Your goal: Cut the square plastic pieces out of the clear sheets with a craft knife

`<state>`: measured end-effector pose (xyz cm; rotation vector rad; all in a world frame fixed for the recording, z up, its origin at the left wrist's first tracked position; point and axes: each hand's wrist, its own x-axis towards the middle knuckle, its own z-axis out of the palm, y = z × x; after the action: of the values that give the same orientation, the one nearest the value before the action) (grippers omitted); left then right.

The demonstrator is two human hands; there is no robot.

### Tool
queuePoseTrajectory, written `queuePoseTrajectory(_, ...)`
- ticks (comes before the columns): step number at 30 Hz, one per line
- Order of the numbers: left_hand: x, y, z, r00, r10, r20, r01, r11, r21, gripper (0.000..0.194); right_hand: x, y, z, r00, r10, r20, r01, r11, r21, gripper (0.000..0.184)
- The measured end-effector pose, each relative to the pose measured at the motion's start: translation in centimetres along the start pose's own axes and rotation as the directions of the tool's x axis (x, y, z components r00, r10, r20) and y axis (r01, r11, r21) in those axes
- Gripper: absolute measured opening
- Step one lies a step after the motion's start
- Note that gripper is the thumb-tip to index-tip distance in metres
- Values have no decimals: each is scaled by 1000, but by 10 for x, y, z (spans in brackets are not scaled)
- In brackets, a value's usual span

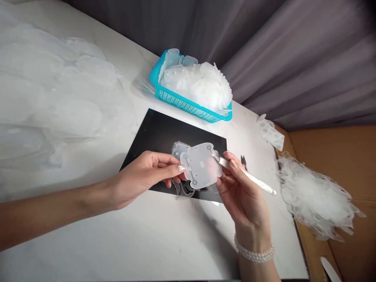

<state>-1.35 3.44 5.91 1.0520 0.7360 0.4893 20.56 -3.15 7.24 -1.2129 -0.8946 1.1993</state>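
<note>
My left hand [160, 168] pinches the left edge of a flat, translucent white plastic piece [202, 166] with rounded corners and small holes. In my right hand [242, 188] is a white-handled craft knife [249, 176], its metal tip at the upper right of the piece. Fingers of that same hand touch the piece's lower right edge from beneath. Below lies a black mat [152, 135], where a similar piece [179, 149] shows partly behind the held one. Thin clear offcut strips [183, 191] lie at the mat's near edge. Dark pointed tips of another tool [243, 161] show behind my right hand.
A turquoise basket [188, 107] heaped with translucent pieces stands behind the mat. A wide pile of clear pieces [58, 90] covers the table's left. To the right, stringy offcuts [317, 199] lie over a cardboard box [346, 164]. Grey curtain [308, 58] hangs behind.
</note>
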Motion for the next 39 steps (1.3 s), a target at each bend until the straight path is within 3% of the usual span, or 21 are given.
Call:
queuePoseTrajectory(6, -1, -3, -1, 999, -43, -30, 43, 999, -22, 21, -2, 2, -7, 1000, 12, 23, -10, 997, -81, 20)
queuePoseTrajectory(16, -1, -2, -4, 993, -115, -29, 111, 988, -110, 19, -4, -8, -9, 986, 154, 56, -152, 988, -31, 18)
queuePoseTrajectory(21, 0, -3, -4, 989, -147, -21, 141, 977, -160, 21, -2, -9, -15, 972, 188, 143, -179, 981, -73, 34)
queuePoseTrajectory(25, 2, -6, -5, 988, -153, -35, 142, 965, -223, 22, -2, -9, -17, 975, 177, 131, -167, 982, -86, 53)
queuePoseTrajectory(28, 4, -6, -7, 994, -109, -15, 101, 953, -286, 27, -5, -10, -16, 983, 142, 117, -129, 985, -111, 49)
queuePoseTrajectory(34, 4, -2, -8, 997, -77, -13, 74, 986, -152, 12, -10, -14, -15, 984, 71, 166, -47, 988, -144, 38)
queuePoseTrajectory(39, 4, -6, -8, 999, -38, 11, 39, 982, -187, 14, -9, -14, -20, 988, 35, 147, -23, 996, -85, 32)
